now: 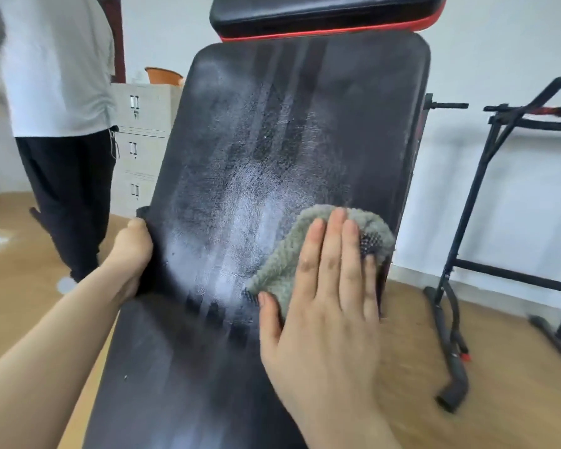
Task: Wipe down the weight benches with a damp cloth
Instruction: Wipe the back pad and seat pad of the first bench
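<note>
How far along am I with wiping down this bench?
Partway. Damp streaks already cover the middle of the backrest. The right hand presses the grey cloth flat on its lower right while the left hand grips its left edge. The seat pad, dotted with specks, and the head pad above show little wet sheen, so they seem left.
</note>
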